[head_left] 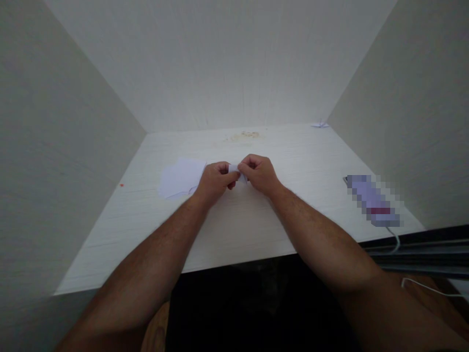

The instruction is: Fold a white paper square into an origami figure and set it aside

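Over the middle of the white desk (234,225), a small folded piece of white paper (233,168) is held between both my hands. My left hand (217,180) pinches its left side, thumb laid along the near edge and the fingers curled behind. With thumb and forefinger, my right hand (259,172) grips the right end, where a thin flap of the paper points down. The exact folds are too small to make out. Just left of my left hand lie several white paper sheets (181,177), loosely overlapping on the desk.
Panels enclose the desk at the back and both sides. At the far right corner sits a small folded paper piece (320,124). A blurred-out phone (372,199) with a white cable (397,242) lies at right. A brownish stain (249,134) marks the back.
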A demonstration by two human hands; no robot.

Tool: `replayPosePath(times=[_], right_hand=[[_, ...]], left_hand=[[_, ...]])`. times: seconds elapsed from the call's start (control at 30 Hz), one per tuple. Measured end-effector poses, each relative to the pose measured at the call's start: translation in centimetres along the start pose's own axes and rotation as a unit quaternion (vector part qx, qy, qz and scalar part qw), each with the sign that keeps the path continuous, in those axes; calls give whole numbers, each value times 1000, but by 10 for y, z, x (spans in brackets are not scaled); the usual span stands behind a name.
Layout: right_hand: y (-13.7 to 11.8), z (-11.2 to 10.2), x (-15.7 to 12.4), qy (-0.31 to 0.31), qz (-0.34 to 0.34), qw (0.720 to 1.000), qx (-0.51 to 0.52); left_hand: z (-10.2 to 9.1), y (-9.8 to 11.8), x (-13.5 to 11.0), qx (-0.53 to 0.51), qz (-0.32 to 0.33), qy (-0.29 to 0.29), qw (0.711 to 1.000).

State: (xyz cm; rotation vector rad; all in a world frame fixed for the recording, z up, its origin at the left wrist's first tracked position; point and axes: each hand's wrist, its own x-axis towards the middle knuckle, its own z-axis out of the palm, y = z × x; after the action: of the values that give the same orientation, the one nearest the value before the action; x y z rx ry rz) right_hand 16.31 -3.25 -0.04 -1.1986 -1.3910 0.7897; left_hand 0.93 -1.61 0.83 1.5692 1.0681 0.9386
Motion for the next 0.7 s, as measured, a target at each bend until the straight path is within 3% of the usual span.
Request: replayPosePath(times=[0.23, 0.57, 0.7], right_hand=[[-1, 2, -2, -52, 44, 997, 21], [1, 3, -1, -92, 38, 995, -11], [1, 3, -1, -105, 38, 993, 28]], left_hand=[[1, -6, 7, -160, -28, 56, 985], [3, 0, 5, -185, -30, 89, 978], [1, 3, 6, -187, -42, 102, 976]])
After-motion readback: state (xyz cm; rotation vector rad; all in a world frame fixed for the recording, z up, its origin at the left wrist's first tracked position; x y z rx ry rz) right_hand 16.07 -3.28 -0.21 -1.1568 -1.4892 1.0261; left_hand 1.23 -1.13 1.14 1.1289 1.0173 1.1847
